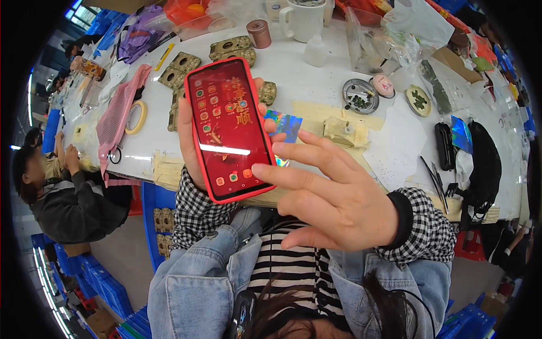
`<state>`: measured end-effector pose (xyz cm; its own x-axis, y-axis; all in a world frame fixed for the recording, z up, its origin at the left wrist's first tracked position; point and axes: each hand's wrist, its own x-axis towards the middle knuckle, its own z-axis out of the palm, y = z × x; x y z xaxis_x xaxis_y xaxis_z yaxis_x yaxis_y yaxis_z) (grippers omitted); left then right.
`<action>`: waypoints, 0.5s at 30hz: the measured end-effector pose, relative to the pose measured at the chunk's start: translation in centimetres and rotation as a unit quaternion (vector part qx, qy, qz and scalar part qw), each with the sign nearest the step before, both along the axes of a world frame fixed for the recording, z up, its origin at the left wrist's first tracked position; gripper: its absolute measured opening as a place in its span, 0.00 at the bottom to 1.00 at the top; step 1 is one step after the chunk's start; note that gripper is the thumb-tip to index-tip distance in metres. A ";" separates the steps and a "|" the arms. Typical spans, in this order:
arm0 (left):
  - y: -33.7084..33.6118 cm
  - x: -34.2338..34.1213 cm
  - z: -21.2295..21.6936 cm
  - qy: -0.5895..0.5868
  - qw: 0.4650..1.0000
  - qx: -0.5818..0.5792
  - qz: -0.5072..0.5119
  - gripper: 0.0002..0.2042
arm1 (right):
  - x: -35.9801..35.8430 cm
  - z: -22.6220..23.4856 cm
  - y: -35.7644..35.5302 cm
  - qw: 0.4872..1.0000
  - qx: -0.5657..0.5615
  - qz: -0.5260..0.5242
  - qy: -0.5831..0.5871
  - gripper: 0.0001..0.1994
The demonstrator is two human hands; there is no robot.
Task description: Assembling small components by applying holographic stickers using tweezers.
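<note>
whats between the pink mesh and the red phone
In the head view, going from the pink mesh to the red phone: a tape roll, a bare strip of white tabletop, a camouflage-patterned piece, then the left hand gripping it.

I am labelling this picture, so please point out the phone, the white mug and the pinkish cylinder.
phone (228, 130), head view: middle of its screen
white mug (303, 24), head view: its body
pinkish cylinder (259, 37), head view: its side wall
</note>
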<state>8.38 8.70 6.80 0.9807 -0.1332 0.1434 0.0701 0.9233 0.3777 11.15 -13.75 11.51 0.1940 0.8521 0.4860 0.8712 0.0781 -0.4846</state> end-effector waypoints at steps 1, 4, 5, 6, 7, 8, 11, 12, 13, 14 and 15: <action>-0.5 -0.1 0.3 0.011 0.999 0.019 0.043 0.39 | 0.2 0.1 0.0 0.999 0.018 -0.019 0.033 0.23; -2.3 -0.1 1.2 -0.067 0.987 0.019 0.144 0.39 | 1.0 0.6 0.5 0.992 0.048 -0.077 0.086 0.36; -3.6 0.1 1.8 -0.014 0.969 0.071 0.237 0.39 | 1.5 0.7 0.8 0.992 0.041 -0.095 0.075 0.41; -4.1 -0.1 2.1 -0.016 0.959 0.100 0.264 0.41 | 1.8 0.8 1.0 0.992 0.030 -0.101 0.071 0.45; -4.6 0.1 2.2 -0.015 0.946 0.147 0.289 0.40 | 2.1 0.9 1.3 0.992 0.018 -0.107 0.066 0.49; -5.2 0.3 2.2 -0.014 0.929 0.193 0.315 0.40 | 2.5 1.0 1.5 0.992 0.007 -0.114 0.061 0.52; -6.5 -0.1 1.9 -0.023 0.926 0.215 0.310 0.40 | 3.0 0.7 1.9 0.989 0.005 -0.143 0.031 0.52; -6.6 -0.3 1.9 -0.036 0.923 0.265 0.275 0.40 | 3.2 0.4 1.6 0.988 -0.007 -0.147 0.038 0.52; -6.4 -0.6 1.9 -0.049 0.917 0.315 0.240 0.40 | 3.5 0.1 1.2 0.988 -0.020 -0.150 0.045 0.52; -6.1 -0.9 2.0 -0.062 0.907 0.362 0.204 0.39 | 3.7 0.0 0.8 0.986 -0.033 -0.153 0.052 0.53; -5.8 -1.2 2.1 -0.074 0.893 0.410 0.170 0.40 | 4.1 -0.1 0.5 0.986 -0.032 -0.143 0.085 0.54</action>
<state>7.21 2.88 8.95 0.9627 0.0481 0.2663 -0.2685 0.2908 0.9183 15.26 -13.27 11.39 0.5040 0.7789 0.3733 0.7591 -0.1933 -0.6216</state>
